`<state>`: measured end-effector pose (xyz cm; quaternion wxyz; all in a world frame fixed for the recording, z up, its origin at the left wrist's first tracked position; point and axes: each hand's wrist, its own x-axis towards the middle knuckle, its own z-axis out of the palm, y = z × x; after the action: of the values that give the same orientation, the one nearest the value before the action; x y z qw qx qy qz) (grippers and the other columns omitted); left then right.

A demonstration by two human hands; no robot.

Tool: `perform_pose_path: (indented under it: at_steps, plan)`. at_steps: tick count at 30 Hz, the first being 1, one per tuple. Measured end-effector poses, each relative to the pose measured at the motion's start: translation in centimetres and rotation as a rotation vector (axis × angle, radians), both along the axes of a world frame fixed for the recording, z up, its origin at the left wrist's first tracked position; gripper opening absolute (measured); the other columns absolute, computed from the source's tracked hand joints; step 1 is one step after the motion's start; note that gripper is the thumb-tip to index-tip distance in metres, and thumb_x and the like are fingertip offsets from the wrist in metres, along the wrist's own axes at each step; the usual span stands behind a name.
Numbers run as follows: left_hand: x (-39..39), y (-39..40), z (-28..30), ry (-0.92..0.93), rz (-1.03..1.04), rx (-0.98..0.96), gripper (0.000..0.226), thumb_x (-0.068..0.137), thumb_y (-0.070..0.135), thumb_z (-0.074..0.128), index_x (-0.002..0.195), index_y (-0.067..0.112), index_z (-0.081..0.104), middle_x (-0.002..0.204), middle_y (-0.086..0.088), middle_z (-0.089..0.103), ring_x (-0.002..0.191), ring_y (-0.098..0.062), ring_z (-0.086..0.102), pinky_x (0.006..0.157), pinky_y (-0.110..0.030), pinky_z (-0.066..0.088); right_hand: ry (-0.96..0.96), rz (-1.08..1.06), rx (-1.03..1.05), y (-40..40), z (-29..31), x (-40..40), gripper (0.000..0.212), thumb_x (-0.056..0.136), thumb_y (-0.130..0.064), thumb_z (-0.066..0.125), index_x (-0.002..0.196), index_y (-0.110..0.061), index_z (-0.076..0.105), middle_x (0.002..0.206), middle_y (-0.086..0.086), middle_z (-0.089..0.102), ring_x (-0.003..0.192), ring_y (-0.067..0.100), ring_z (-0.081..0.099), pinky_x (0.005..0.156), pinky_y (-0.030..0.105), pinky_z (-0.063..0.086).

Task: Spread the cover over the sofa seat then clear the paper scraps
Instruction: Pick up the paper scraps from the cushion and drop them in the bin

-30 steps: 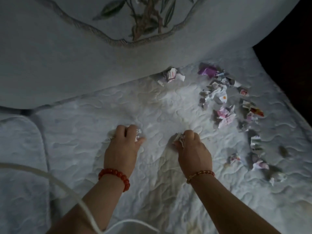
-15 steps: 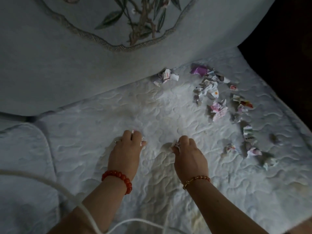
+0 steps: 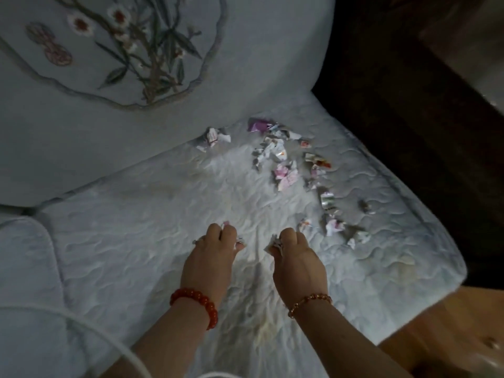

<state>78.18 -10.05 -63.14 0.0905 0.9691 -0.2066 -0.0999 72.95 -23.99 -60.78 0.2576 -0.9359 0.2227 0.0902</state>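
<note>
A pale quilted cover (image 3: 141, 241) lies spread over the sofa seat. Several torn paper scraps (image 3: 283, 173), white, pink and purple, lie scattered on its far right part, with a small clump (image 3: 214, 137) against the backrest. My left hand (image 3: 212, 257), with a red bead bracelet, has its fingers curled round small paper scraps. My right hand (image 3: 296, 257), with a thin bead bracelet, grips a crumpled scrap (image 3: 274, 245) between thumb and fingers. Both hands hover low over the middle of the cover, close together.
The sofa backrest (image 3: 245, 64) with an embroidered flower panel rises behind the seat. Another cushion (image 3: 24, 268) adjoins on the left. A white cord (image 3: 81, 328) curves across the lower left. Dark floor lies to the right and a wooden surface (image 3: 441, 331) at the lower right.
The camera view has shifted, so the scraps and seat edge sit further left and lower. Both hands keep their scraps and stay close together over the cover.
</note>
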Motion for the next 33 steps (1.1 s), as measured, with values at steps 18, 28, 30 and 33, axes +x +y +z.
perform_pose_path:
  at_steps: [18,28,30,33]
  plan:
    - [-10.5,-16.9,3.5,0.028,-0.237,-0.032,0.032,0.076,0.021,0.076,0.101,0.014,0.056,0.088,-0.004,0.057,0.060,-0.016,0.060,0.048,-0.024,0.049,0.012,-0.230,0.004,-15.1,3.7,-12.8,0.019,0.097,-0.031,0.039,0.111,-0.017,0.040,0.111,0.004,0.053,0.088,0.022,0.057,0.063,0.028,0.041]
    - [-17.6,-27.4,3.9,0.067,-0.495,0.003,0.041,0.069,0.013,0.081,0.101,0.012,0.057,0.086,-0.009,0.063,0.058,-0.018,0.062,0.047,-0.021,0.048,0.083,-0.437,-0.001,-23.3,3.5,-21.6,0.019,0.095,-0.016,0.044,0.112,-0.017,0.038,0.108,0.006,0.051,0.085,0.024,0.054,0.059,0.029,0.036]
    - [-19.1,-29.2,4.0,0.101,-0.521,0.011,0.036,0.078,0.015,0.073,0.109,0.012,0.055,0.096,-0.011,0.063,0.069,-0.021,0.065,0.056,-0.023,0.052,0.074,-0.472,0.015,-24.6,3.5,-23.4,0.018,0.096,-0.018,0.043,0.113,-0.017,0.038,0.108,0.004,0.050,0.086,0.023,0.055,0.061,0.028,0.036]
    - [-22.3,-32.8,3.9,0.092,-0.601,0.035,0.034,0.094,0.017,0.051,0.127,0.014,0.044,0.116,-0.010,0.055,0.092,-0.021,0.062,0.073,-0.024,0.051,0.057,-0.556,0.025,-27.2,3.2,-27.1,0.014,0.097,-0.024,0.042,0.109,-0.018,0.038,0.107,0.004,0.050,0.086,0.023,0.055,0.060,0.028,0.033]
